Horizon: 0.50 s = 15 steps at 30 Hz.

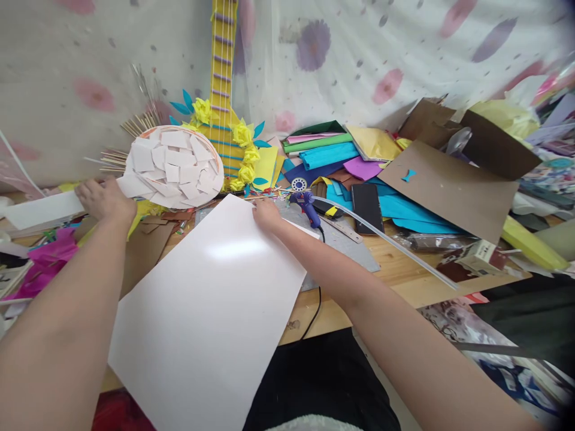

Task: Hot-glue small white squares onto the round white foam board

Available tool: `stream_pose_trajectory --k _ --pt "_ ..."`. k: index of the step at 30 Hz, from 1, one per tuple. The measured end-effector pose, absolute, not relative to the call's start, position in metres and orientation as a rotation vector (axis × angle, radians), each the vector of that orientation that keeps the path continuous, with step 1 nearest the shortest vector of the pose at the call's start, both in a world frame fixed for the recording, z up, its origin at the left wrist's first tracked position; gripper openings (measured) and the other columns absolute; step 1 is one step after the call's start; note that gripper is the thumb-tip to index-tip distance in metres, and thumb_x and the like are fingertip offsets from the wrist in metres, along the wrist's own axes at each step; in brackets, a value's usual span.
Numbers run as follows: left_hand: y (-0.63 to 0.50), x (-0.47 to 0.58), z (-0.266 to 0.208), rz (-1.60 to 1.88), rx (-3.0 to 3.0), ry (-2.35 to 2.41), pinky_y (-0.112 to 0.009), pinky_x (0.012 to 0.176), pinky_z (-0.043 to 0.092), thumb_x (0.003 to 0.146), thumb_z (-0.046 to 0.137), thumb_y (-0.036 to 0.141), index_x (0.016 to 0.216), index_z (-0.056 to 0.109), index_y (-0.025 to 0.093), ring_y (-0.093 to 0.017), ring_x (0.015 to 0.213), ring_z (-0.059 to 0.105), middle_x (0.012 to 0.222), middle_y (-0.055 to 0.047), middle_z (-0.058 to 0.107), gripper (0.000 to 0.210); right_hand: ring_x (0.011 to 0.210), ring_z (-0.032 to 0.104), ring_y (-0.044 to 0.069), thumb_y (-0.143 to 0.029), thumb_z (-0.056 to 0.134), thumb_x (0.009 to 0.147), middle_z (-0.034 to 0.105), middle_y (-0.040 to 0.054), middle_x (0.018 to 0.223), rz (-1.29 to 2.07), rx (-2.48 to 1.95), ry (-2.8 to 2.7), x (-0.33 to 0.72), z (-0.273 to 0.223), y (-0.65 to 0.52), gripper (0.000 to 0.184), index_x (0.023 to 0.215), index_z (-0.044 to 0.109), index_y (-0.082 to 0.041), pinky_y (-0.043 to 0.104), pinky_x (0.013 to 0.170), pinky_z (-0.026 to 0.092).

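Observation:
My left hand [106, 200] is closed around the white neck of a paper craft shaped like a banjo [177, 166], its round body covered in overlapping torn white paper pieces. A large glossy white sheet of card [202, 305] slants across the table's front and hangs over its edge. At the sheet's far right edge, my right hand [266, 214] grips it, with the fingertips partly hidden. Just right of that hand lies a purple hot glue gun [306, 206] with a long clear glue stick [386, 236] in its back.
A yellow craft guitar [223, 120] with paper flowers leans on the curtain behind. To the right are a black phone [367, 208], a cutter knife [327, 208], coloured paper [327, 155] and brown cardboard [453, 191]. Magenta paper [49, 263] lies at left.

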<state>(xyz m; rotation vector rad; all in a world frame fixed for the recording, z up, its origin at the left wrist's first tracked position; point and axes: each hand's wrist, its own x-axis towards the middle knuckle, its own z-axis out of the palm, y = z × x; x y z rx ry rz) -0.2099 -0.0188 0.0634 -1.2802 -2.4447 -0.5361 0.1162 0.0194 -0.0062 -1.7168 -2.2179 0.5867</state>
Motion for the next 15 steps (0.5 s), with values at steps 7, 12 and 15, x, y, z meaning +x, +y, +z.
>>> stream_pose_trajectory --k 7,12,15 --pt "-0.024 -0.212 0.057 -0.461 -1.268 -2.499 -0.066 0.109 0.017 0.073 0.057 0.023 0.122 0.051 0.001 -0.038 0.133 0.032 0.138 -0.028 0.042 0.055 0.125 0.045 0.031 -0.014 0.031 0.093 0.05 0.0205 0.133 0.45 -1.684 -2.234 0.086 -0.014 0.048 0.043 0.13 0.053 -0.01 0.041 0.102 0.036" --pt "-0.028 -0.21 0.048 -0.503 -1.298 -2.536 -0.068 0.109 0.015 0.067 0.065 0.019 0.135 0.039 0.003 -0.04 0.138 0.026 0.145 -0.028 0.035 0.075 0.123 0.043 0.031 -0.017 0.03 0.095 0.051 0.0207 0.132 0.416 -1.625 -2.239 0.083 -0.023 0.055 0.042 0.128 0.054 -0.008 0.041 0.103 0.034" --pt "-0.035 -0.197 0.046 -0.552 -1.352 -2.523 -0.071 0.109 0.008 0.064 0.066 0.014 0.144 0.024 -0.001 -0.043 0.142 0.016 0.151 -0.033 0.021 0.092 0.121 0.043 0.032 -0.019 0.032 0.095 0.053 0.0204 0.13 0.38 -1.598 -2.212 0.084 -0.026 0.054 0.041 0.126 0.057 -0.009 0.043 0.103 0.034"
